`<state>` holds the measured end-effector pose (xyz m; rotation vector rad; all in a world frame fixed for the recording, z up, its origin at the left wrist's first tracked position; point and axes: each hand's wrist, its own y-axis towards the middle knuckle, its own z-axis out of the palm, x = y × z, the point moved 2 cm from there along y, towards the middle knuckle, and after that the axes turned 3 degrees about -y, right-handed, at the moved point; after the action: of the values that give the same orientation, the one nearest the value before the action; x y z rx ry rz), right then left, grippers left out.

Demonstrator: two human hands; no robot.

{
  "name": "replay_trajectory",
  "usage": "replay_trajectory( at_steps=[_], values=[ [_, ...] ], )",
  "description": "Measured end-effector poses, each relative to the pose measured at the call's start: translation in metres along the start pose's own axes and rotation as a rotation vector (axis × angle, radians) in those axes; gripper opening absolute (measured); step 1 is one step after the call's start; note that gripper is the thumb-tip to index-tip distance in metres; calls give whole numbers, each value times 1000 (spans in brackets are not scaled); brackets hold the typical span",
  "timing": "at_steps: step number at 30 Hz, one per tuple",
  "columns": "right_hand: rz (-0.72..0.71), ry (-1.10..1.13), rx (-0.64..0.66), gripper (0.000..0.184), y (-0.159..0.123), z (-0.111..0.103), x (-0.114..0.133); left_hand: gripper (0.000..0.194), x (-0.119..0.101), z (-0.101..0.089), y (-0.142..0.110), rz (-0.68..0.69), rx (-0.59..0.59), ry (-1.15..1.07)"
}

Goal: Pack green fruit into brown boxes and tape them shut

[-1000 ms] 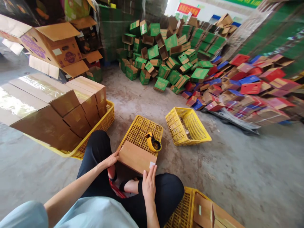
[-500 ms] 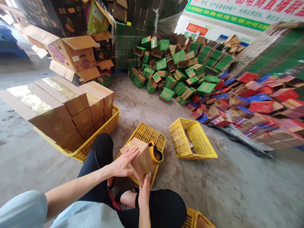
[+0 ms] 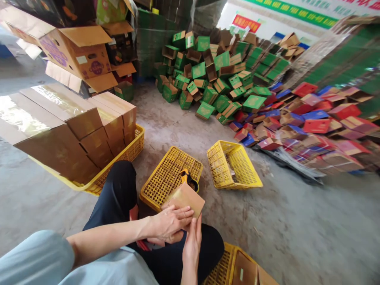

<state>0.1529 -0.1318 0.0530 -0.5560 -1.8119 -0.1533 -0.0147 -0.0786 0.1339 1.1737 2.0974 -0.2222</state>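
The small cardboard box (image 3: 190, 198) has been turned since a half second ago and drawn lower, over the near right corner of the upturned yellow crate (image 3: 164, 172); its handling is judged unfinished. Its upper face is pressed by the left hand (image 3: 169, 222), nearly flat, fingers extended; its side is steadied by the right hand (image 3: 192, 239), loosely open, fingers straight. The tape dispenser (image 3: 194, 185), by the crate's right edge, is partly hidden behind the box. The box's underside cannot be seen.
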Motion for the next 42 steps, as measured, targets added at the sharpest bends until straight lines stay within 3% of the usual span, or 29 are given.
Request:
replay_trajectory(
  at_steps=[2, 4, 9, 14, 19, 23, 30, 37, 42],
  values=[
    [38, -80, -59, 87, -3, -10, 8, 59, 2, -1, -2, -45, -45, -2],
    [1, -194, -104, 87, -5, -14, 12, 57, 7, -2, -10, -90, -76, 1],
    [-263, -436, -166, 76, -6, -9, 20, 68, 13, -6, -26, -160, -148, -5],
    [-507, -648, -133, 74, -4, -13, 31, 71, 17, -14, -7, -215, -199, 54],
    [-564, -741, -104, 73, -5, -20, 29, 67, 27, -14, 12, -236, -259, 76],
    [-608, -845, -136, 75, -7, -19, 34, 76, 29, -3, -5, -228, -272, 14],
    [-660, -966, -55, 70, 0, 2, 46, 79, 19, 7, -48, -216, -229, -239],
    [-727, -1023, 82, 65, 14, 35, 65, 71, 30, -17, -46, -245, -198, -475],
    [-720, -1085, 63, 66, 16, 46, 76, 65, 36, -23, -44, -287, -247, -556]
  ],
)
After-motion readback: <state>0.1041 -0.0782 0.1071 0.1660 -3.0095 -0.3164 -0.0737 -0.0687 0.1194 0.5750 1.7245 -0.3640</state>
